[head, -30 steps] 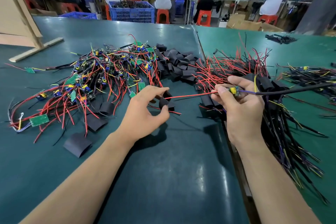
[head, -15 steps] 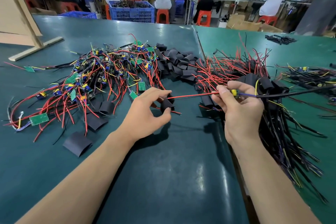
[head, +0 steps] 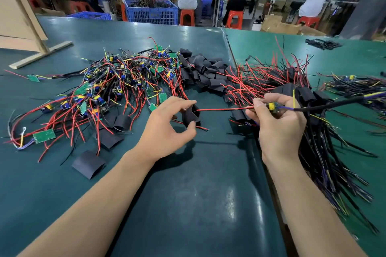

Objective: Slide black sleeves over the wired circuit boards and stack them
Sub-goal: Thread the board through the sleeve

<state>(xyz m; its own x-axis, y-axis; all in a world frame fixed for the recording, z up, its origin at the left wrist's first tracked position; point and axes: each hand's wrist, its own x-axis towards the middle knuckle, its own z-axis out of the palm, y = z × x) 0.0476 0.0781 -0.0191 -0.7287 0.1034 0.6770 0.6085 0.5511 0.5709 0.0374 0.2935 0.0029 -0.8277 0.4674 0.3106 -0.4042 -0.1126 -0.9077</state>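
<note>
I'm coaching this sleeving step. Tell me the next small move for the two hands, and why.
Probably bring the hands together so the black sleeve slides along the red and black leads toward the circuit board. The left hand holds the sleeve open-mouthed with the lead tips just at its opening, the right hand pinches the board, and the board is still bare.

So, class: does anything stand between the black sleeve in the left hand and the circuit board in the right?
Nothing visible. Only the board's own red and black wires span the gap, their tips at the sleeve's mouth.
</note>
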